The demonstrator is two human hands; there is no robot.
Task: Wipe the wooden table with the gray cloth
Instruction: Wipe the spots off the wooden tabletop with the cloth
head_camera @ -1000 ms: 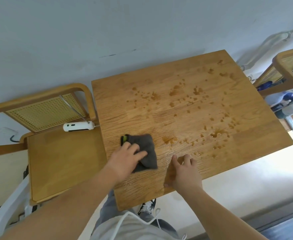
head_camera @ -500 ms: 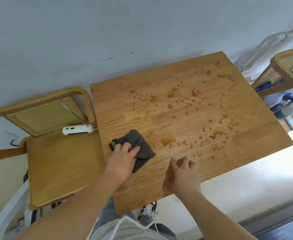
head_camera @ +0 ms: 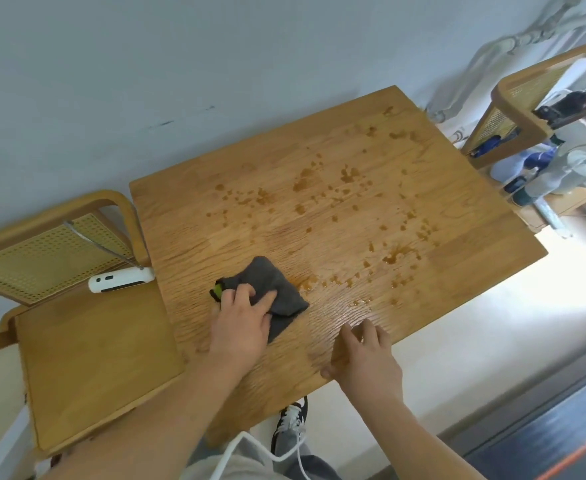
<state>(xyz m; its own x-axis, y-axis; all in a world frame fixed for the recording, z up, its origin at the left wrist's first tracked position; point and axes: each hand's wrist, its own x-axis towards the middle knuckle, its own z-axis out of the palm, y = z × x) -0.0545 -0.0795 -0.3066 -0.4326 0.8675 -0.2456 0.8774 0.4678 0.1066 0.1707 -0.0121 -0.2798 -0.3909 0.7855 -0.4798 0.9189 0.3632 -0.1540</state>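
Head view: we're seeing the left hand (head_camera: 241, 327) pressing flat on the gray cloth (head_camera: 277, 285), fingers slightly spread. The cloth is lying on the near-left part of the table (head_camera: 457, 258). The right hand (head_camera: 367, 358) is resting on the table just beside it, fingers spread. Brown spots (head_camera: 396, 256) are dotting the wood beyond.

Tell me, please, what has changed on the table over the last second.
The left hand, pressing on the gray cloth, slid it rightward until its edge reaches the nearest brown spill; the cloth also turned. The right hand stayed flat on the wooden table near its front edge, and the far spots remain.
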